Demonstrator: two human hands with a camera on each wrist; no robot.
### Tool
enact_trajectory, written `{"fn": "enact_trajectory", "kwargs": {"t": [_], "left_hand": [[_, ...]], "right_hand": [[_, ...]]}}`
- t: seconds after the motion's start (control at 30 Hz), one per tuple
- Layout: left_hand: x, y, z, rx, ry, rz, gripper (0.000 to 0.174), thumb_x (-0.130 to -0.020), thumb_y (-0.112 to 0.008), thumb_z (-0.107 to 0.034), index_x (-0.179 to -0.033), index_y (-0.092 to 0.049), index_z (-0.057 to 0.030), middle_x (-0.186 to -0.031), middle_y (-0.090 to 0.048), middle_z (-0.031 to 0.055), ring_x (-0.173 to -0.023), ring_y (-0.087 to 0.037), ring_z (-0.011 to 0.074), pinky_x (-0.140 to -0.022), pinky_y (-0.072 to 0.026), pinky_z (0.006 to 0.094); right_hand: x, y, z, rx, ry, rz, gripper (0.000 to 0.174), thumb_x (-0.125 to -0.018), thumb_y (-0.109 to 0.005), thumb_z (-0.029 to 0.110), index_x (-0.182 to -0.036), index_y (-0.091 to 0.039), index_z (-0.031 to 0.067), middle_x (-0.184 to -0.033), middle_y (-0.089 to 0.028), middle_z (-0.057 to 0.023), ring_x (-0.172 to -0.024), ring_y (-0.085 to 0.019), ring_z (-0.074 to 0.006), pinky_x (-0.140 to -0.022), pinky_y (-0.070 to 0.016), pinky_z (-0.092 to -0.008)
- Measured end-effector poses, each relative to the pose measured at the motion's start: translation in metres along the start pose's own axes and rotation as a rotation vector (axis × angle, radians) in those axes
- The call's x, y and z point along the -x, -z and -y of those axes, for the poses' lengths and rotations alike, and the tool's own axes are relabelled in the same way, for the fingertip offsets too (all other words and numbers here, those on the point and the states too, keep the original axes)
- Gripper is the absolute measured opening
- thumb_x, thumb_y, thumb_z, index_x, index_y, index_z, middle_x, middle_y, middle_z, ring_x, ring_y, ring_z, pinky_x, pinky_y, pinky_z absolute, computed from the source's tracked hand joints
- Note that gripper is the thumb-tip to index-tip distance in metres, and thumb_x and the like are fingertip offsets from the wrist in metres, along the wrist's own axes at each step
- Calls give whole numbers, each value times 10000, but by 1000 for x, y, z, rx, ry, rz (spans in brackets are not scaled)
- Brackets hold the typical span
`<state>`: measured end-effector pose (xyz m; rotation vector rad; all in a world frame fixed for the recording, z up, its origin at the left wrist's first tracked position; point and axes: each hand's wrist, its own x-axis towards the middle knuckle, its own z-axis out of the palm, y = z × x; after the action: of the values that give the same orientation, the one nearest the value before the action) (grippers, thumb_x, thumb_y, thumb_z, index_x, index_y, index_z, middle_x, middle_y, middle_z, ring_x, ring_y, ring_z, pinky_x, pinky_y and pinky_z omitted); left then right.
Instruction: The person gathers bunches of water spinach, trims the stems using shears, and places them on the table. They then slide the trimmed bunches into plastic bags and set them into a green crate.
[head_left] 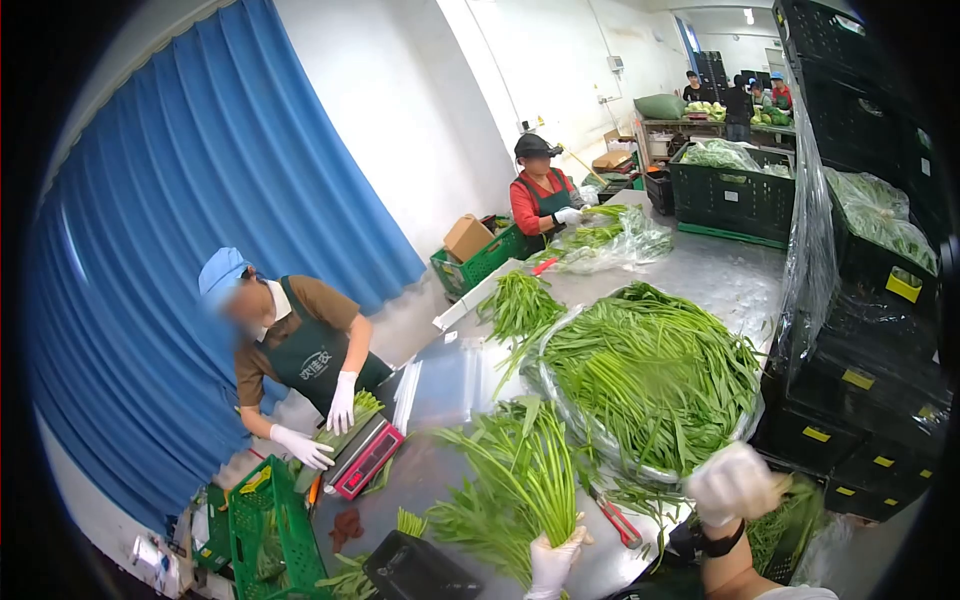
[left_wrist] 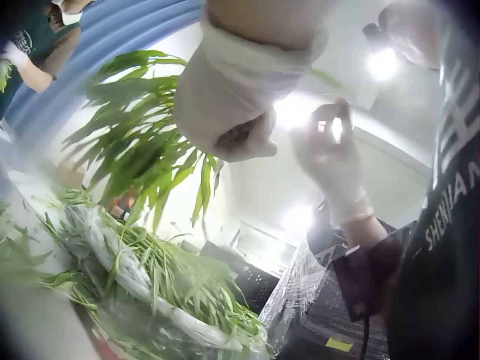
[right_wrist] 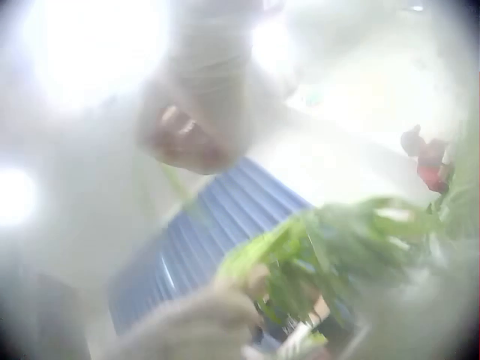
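Observation:
A bunch of leafy greens is gripped around its stems by my gloved left hand, low in the head view. In the left wrist view the left hand is curled, with leaves hanging beside it. My gloved right hand is raised over the near right side, blurred, its fingers curled. A thin, blurred green stem shows at the right hand's fingertips, apparently pinched. Right of the bunch lies a red-handled tool.
A large plastic-lined heap of greens stands ahead. At left a person in a blue cap has both hands by a red scale. Another person works beyond. Dark crates are stacked at right; a black container is near.

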<state>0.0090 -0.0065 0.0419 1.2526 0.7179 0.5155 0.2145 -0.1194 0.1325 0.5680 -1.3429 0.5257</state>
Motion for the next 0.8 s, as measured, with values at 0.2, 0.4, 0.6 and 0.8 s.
{"fn": "enact_trajectory", "kwargs": {"t": [0.2,0.4,0.6,0.8], "left_hand": [[-4,1,22,-155,-101,-13,262,-845,-644,-74,-1093,-617,7,-742,-641,18,-564,-510,59,-509,-400,202],[4,2,20,-247,-121,-18,240,-836,-655,-66,-1059,-620,17,-778,-655,46,-652,-583,104,-597,-472,246],[-1,7,17,-22,-76,-88,247,-843,-634,-46,-1084,-622,4,-781,-655,35,-578,-530,65,-519,-419,204],[2,13,2,-91,43,-22,258,-848,-626,-37,-1104,-618,-1,-782,-654,27,-594,-533,60,-540,-431,202]], "right_hand": [[-32,-4,-41,1518,-1049,-234,466,-733,-749,196,-1157,-614,59,-983,-591,-87,-869,-581,-195,-756,-468,-311],[16,28,-80,1747,-1006,-72,282,-761,-717,234,-1006,-660,107,-892,-587,-69,-815,-590,-229,-718,-478,-305],[18,-30,-50,822,-1208,237,252,-828,-662,282,-868,-639,35,-801,-566,-109,-742,-575,-288,-652,-468,-354],[-12,6,-30,-277,-605,485,358,-811,-661,270,-976,-640,-47,-939,-606,-224,-859,-596,-345,-767,-477,-405]]}}
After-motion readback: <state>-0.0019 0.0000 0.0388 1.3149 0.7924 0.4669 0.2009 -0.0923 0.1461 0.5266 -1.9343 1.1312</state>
